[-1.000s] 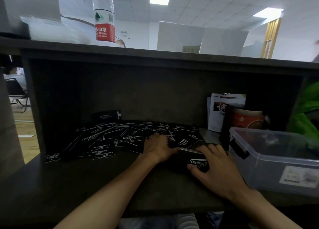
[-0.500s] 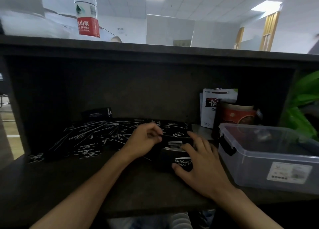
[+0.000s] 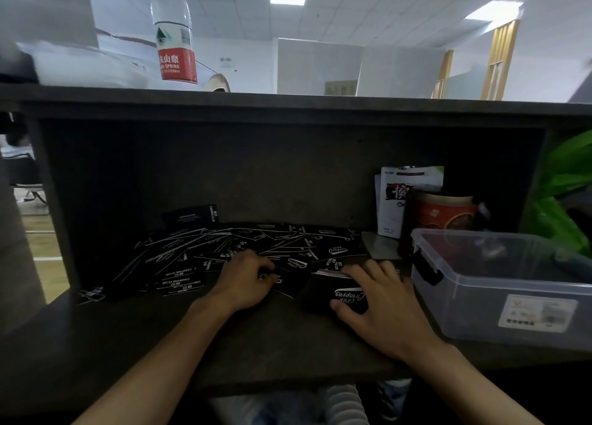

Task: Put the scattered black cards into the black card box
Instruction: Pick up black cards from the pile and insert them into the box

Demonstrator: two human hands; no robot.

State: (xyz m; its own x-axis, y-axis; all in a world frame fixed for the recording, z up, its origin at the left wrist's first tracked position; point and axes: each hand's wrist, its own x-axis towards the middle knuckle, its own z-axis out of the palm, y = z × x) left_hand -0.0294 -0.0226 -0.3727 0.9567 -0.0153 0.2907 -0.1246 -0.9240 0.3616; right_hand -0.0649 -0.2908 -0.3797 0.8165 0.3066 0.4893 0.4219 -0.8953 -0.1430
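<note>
Desk edge: the dark desk [image 3: 256, 344] runs across the bottom of the view, both bare forearms reaching in over it.
Right hand: the right hand [image 3: 381, 306] lies on the black card box [image 3: 323, 293], thumb down the near face beside the white script, fingers spread over the top and far edge, loosely gripping it.
Card box: it sits on the desk just right of centre, touching the near fringe of the card spread; a pale sliver at its far edge under the fingertips looks like card edges, though I cannot tell for sure.
Left hand: the left hand [image 3: 246, 280] is just left of the box, knuckles up, fingers curled down onto a black card [image 3: 270, 277]; whether it pinches or only presses, I cannot tell.
Scattered cards: the black cards [image 3: 198, 254] fan out in an overlapping heap beyond and to the left of both hands, reaching the back panel; a stray card [image 3: 91, 294] lies apart at the far left.
Right side: a clear plastic tub [image 3: 499, 283] stands just beside the right hand.
Behind the tub: a red tin [image 3: 445, 213] and a white pouch [image 3: 397, 197] stand against the back panel.
Back panel: a small black pack [image 3: 190, 217] leans there, behind the heap.
Top shelf: a water bottle [image 3: 174, 30] stands upright.
</note>
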